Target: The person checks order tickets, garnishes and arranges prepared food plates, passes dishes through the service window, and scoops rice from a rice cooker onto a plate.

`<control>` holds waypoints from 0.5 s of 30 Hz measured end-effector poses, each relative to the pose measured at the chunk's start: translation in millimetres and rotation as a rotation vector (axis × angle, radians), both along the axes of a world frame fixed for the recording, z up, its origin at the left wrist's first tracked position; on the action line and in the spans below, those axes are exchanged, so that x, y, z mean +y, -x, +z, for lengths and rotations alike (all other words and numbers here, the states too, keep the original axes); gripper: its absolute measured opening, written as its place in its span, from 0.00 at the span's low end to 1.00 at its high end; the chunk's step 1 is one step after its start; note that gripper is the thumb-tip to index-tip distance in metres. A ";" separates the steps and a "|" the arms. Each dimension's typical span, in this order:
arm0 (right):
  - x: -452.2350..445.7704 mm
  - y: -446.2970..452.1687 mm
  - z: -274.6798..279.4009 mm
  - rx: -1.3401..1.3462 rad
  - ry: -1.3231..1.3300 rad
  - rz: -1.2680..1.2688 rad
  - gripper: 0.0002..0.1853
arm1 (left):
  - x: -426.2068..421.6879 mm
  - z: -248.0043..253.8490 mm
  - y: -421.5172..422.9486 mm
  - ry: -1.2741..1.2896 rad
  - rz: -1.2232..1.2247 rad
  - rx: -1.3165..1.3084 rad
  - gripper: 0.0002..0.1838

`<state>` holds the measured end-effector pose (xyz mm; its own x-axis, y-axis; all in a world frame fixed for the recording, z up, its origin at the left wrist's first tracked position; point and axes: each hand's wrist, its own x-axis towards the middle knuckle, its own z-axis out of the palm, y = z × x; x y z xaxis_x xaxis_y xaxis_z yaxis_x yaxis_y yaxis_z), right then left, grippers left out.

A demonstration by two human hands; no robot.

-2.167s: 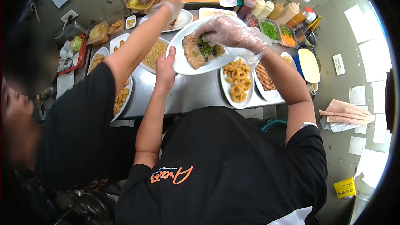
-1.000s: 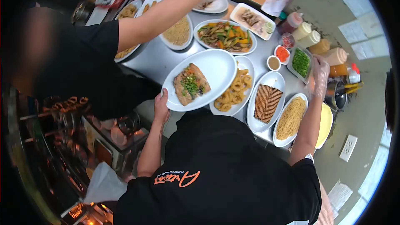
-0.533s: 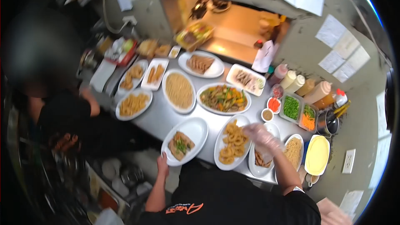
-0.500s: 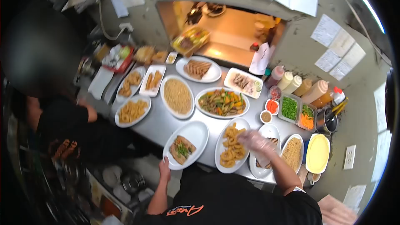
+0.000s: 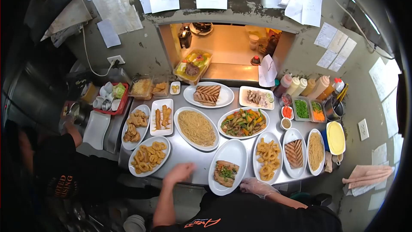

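Note:
A white oval plate [image 5: 237,157] with a browned fillet topped with chopped greens [image 5: 226,173] sits at the counter's front, its near end past the edge. My right hand [image 5: 257,186], in a clear glove, has its fingers closed at the plate's lower right rim. To the left, my bare left hand [image 5: 179,173] is over the counter edge, apart from the plate, with nothing in it and its fingers loosely stretched. Beside the plate, on the right, are a plate of fried rings [image 5: 268,157] and a plate with a grilled slab [image 5: 294,154].
Noodles [image 5: 196,127], stir-fried vegetables [image 5: 243,122] and more fried rings [image 5: 149,157] stand on the steel counter. Squeeze bottles [image 5: 319,87] and a tub of chopped greens [image 5: 301,108] line the right back. A co-worker's hand [image 5: 68,125] is at the far left.
The fillet plate has moved right, against the fried rings plate. My left hand has let go of it. My right hand has come down from the fried rings to its rim. The view has shifted.

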<state>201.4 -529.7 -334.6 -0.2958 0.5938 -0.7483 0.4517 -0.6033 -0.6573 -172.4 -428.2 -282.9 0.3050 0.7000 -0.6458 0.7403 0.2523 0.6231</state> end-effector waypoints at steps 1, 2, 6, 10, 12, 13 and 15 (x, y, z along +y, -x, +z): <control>-3.4 7.5 -1.3 0.053 0.090 -0.143 0.14 | 27.4 1.5 6.4 -0.177 -0.005 -0.056 0.25; -5.1 12.3 -1.6 0.083 0.091 -0.176 0.14 | 54.8 3.8 10.0 -0.353 -0.007 -0.113 0.24; -12.4 23.3 -0.6 0.182 0.084 -0.338 0.15 | 130.5 52.3 -6.0 -0.592 0.035 -0.349 0.17; -14.1 33.4 -10.4 0.141 0.114 -0.471 0.14 | 141.7 48.3 -26.9 -0.472 -0.082 -0.363 0.17; -7.5 37.2 2.1 0.106 0.108 -0.475 0.14 | 126.0 5.3 -26.6 -0.391 -0.332 -0.163 0.17; -8.9 36.3 0.1 0.104 0.111 -0.485 0.14 | 105.8 4.9 -30.4 -0.249 -0.353 -0.127 0.18; -8.9 34.2 -9.0 0.103 0.116 -0.501 0.15 | 67.8 -20.7 -31.9 -0.005 -0.373 -0.064 0.20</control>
